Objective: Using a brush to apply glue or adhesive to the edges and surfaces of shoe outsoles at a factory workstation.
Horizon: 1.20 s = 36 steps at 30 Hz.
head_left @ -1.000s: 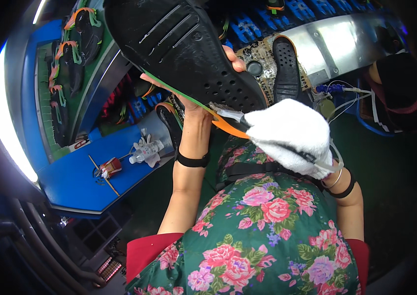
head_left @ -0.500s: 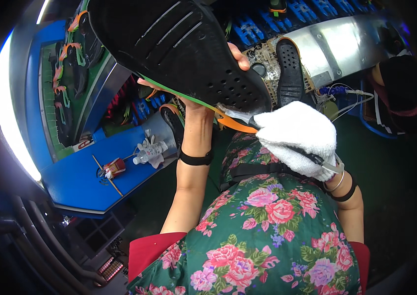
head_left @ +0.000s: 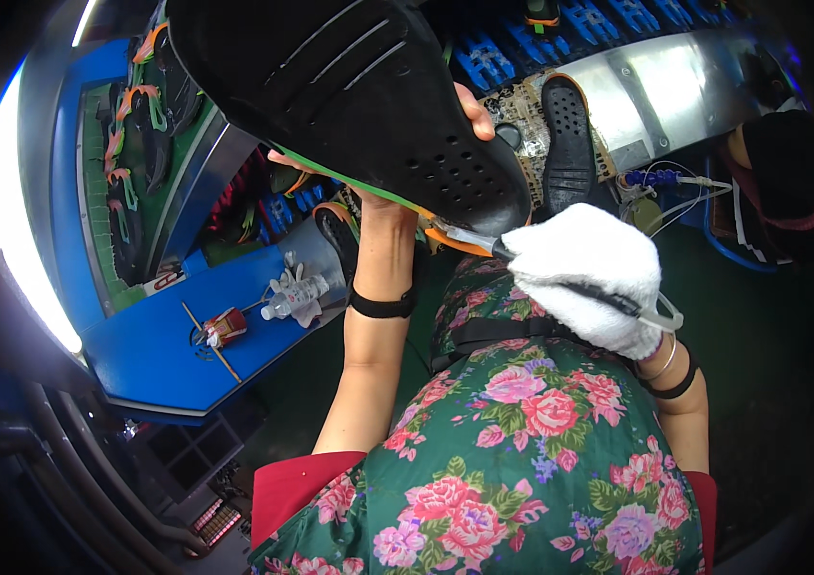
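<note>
Black sole, moulded, ribbed, perforated, held at 11 o'clock; its edges clamped between fingers of bare left hand. Slim tool, pale flat tip, dark handle, gripped at 3 o'clock by right hand in fuzzy white glove, fingers closed round handle. Tip poised at sole's green-orange edging; contact can't be told. Open room offered over dark floor, 4 o'clock. Broad end cut off by upper border; left palm hidden behind sole.
</note>
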### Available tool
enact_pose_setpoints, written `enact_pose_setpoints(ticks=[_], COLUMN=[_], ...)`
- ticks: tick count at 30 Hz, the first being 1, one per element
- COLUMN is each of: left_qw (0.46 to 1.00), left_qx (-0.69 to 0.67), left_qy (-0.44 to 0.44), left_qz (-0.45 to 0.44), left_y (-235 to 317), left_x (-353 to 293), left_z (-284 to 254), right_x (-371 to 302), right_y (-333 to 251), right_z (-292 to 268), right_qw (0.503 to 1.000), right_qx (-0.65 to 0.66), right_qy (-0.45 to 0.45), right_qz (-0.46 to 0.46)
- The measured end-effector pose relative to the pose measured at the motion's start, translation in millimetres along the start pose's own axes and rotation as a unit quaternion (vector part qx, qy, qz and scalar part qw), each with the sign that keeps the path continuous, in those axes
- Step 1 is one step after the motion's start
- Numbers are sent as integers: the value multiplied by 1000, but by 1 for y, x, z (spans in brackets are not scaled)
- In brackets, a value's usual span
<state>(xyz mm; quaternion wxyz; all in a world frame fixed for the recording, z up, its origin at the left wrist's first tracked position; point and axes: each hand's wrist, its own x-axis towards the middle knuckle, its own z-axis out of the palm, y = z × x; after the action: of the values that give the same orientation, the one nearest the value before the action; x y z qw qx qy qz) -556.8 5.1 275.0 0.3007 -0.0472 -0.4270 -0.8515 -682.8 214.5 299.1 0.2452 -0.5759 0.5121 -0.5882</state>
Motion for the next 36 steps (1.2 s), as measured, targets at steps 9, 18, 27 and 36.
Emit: enact_pose_setpoints(ticks=[9, 18, 27, 36], left_qw=[994, 1000, 997, 995], left_qx=[-95, -3, -55, -88], left_qy=[-54, -25, -42, -24], left_qz=[2, -15, -31, -51], left_y=[-10, -4, -12, -19], left_x=[3, 6, 6, 9], left_z=[-26, -20, -22, -21], right_x=[1, -7, -6, -2], right_y=[1, -2, -2, -7], right_z=[-4, 5, 4, -2], right_qw=[1000, 992, 994, 996], right_qx=[-16, -84, -67, -58], right_qy=[-3, -23, 14, 29], right_qz=[-9, -90, -88, -55])
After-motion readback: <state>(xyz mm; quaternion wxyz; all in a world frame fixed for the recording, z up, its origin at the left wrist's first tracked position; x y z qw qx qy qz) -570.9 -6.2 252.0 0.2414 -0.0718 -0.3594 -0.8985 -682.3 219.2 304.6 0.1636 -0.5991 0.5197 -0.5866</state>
